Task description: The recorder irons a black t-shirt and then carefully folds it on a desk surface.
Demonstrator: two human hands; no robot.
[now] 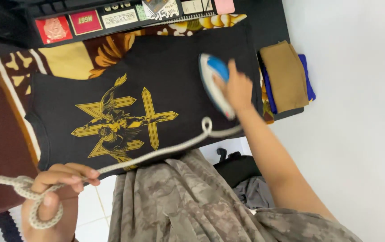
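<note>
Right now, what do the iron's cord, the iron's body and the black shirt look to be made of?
Cord: braided fabric sheath, off-white and matte; the woven pattern shows where the left hand holds a loop. Iron, under the right hand: probably moulded plastic, glossy white and blue; motion blur hides detail. Black shirt: soft knit, likely cotton, matte, with a flat yellow print.

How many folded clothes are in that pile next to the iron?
2 show. A folded brown cloth lies on top, right of the iron held by the right hand. A folded blue cloth peeks out beneath it. More may be hidden underneath.
</note>
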